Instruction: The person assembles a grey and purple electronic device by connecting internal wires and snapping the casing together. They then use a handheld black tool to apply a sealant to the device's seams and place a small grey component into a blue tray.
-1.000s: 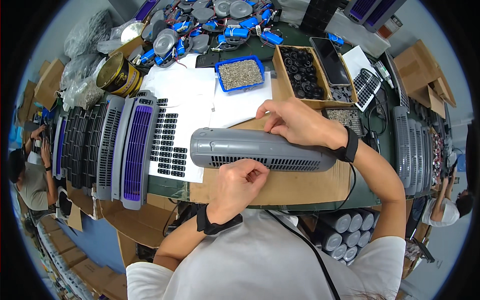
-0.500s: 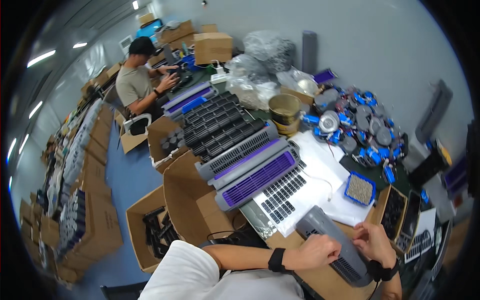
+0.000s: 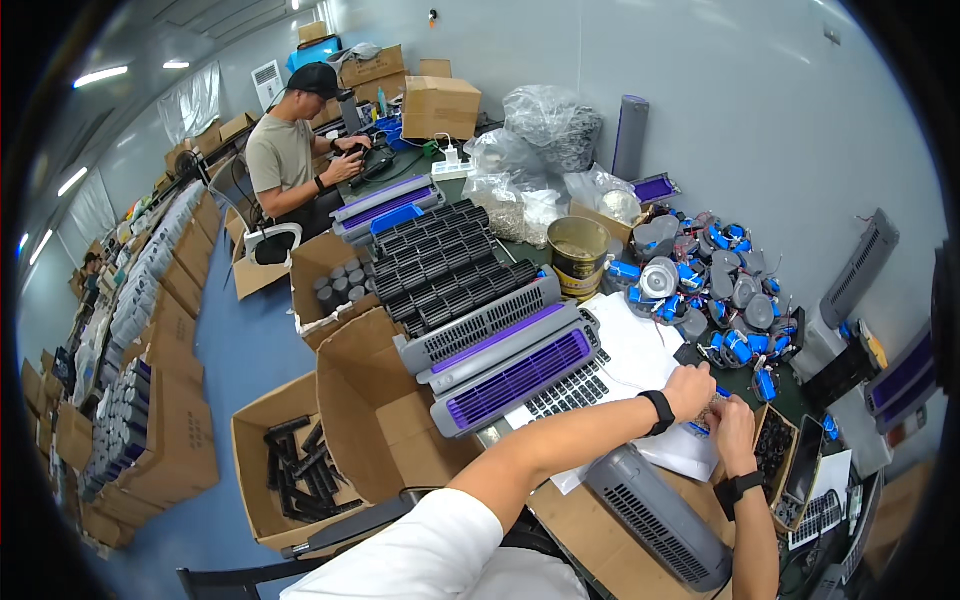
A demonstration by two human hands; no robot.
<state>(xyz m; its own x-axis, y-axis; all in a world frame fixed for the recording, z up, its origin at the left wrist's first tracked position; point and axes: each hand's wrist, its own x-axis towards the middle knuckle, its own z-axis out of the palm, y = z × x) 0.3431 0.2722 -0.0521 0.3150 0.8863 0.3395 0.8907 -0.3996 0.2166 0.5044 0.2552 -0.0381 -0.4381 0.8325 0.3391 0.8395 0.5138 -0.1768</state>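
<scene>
Over a small blue tray (image 3: 696, 429) of tiny metal pieces, most of it covered by my hands, I hold both hands close together. My left hand (image 3: 688, 391) is closed at the tray's far side; whatever its fingers hold is too small to make out. My right hand (image 3: 733, 432) dips its bent fingertips among the pieces at the near right, and its grip is partly hidden. Nearer to me, a long grey slotted plastic housing (image 3: 655, 515) lies untouched on a sheet of cardboard (image 3: 572, 520). Each wrist wears a black band.
Grey-and-purple housings (image 3: 520, 375) and black slotted parts (image 3: 440, 260) fill the table's left. A metal can (image 3: 578, 250) stands beside a heap of blue-wrapped parts (image 3: 735, 290). Cardboard boxes (image 3: 385, 410) stand at left. A box of black parts (image 3: 775, 445) is at right. Another person (image 3: 290, 150) works farther back.
Both hands have left the grey housing and moved forward to the blue tray. The housing stays on the cardboard, and the head view has shifted a little.
</scene>
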